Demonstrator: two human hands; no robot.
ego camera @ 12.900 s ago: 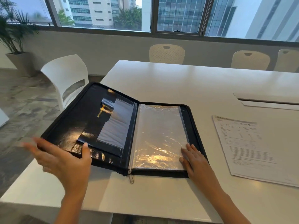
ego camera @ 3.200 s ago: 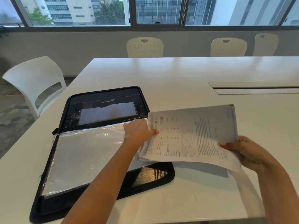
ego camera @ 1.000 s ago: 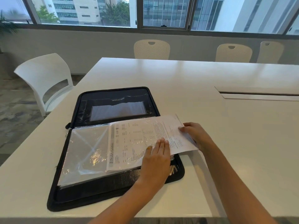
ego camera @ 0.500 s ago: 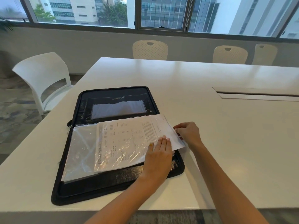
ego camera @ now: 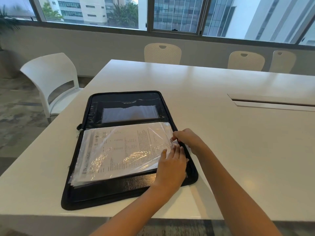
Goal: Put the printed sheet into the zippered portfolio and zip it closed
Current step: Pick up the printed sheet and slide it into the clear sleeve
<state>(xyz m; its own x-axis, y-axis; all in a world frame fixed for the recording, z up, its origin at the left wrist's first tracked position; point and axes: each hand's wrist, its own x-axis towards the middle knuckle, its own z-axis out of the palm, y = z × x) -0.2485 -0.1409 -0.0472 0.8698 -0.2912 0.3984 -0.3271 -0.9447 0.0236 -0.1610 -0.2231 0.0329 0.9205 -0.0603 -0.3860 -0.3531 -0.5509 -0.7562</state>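
Landmark: I take the black zippered portfolio (ego camera: 119, 188) as my reference; it lies open flat on the white table (ego camera: 238, 133), near the table's front left corner.
Printed sheet: the printed sheet (ego camera: 122, 150) sits inside a clear plastic sleeve (ego camera: 158, 130) on the portfolio's nearer half, its text running sideways to me.
Far half: the portfolio's far half shows a dark pocket with a clear window (ego camera: 129, 114).
Left hand: my left hand (ego camera: 172, 166) lies flat and relaxed, fingers together, pressing on the sleeve at the portfolio's right edge; it grasps nothing.
Right hand: my right hand (ego camera: 186, 139) is at the portfolio's right rim, just beyond the left hand, fingertips pinched at the sleeve's open edge; whether they grip the plastic or the paper I cannot tell.
Zipper: a zipper pull (ego camera: 79, 132) hangs at the portfolio's left side by the spine; the zip is undone.
Surroundings: a white chair (ego camera: 51, 79) stands left of the portfolio, beside the table.
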